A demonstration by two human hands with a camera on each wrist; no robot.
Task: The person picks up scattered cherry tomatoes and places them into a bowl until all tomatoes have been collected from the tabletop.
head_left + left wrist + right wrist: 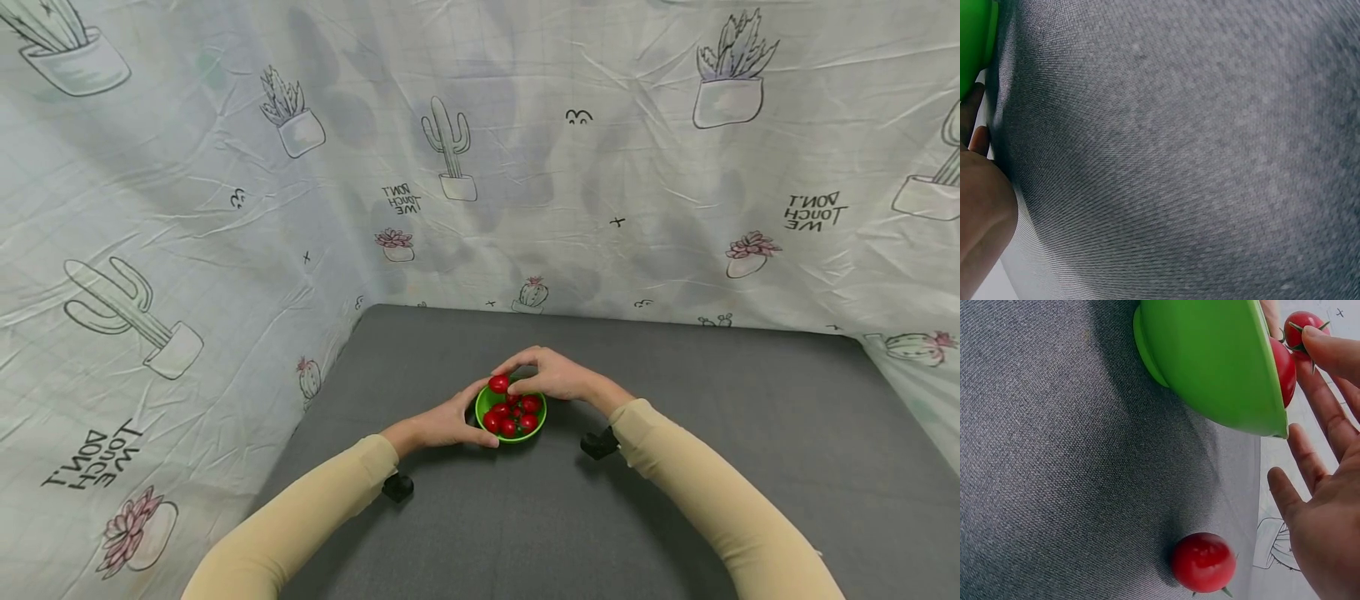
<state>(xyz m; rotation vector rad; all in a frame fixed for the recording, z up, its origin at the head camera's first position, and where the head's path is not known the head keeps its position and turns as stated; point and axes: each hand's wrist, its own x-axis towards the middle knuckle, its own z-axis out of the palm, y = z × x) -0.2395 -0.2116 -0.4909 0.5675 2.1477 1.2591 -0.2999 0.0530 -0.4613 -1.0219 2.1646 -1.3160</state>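
A green bowl of small red tomatoes stands on the dark grey cloth. My left hand holds the bowl's left side, thumb near the front rim and fingers towards the back. In the left wrist view only part of that hand and the green bowl show. My right hand pinches one tomato with green sepals between thumb and fingers, just above the bowl's far rim. Another tomato lies on the cloth beside the bowl in the right wrist view; the head view does not show it.
The grey cloth covers the table. Behind and to the left hangs a pale curtain printed with potted cacti. A black wrist device sits under the left sleeve, and another under the right.
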